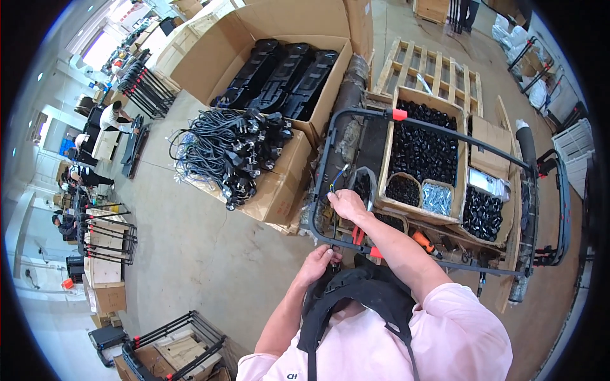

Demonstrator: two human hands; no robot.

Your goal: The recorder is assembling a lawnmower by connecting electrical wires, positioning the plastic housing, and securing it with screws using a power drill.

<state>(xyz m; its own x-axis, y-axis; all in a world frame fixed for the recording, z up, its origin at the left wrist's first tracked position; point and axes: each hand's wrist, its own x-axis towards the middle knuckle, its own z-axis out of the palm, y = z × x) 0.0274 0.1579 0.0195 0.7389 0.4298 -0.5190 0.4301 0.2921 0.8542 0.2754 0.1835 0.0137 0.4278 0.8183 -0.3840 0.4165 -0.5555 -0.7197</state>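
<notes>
Right hand (348,203) pinching thin coloured wire (338,180) above black tube frame (324,159), left hand (318,259) clamped on frame's near corner; wiring judged mid-way, cable loose and unrouted, black fittings in wooden crate (389,136) unused, pliers (358,235) idle.

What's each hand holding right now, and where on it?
Left hand grips the black metal frame at its near lower tube. Right hand pinches a thin wire near its loose end.
</notes>
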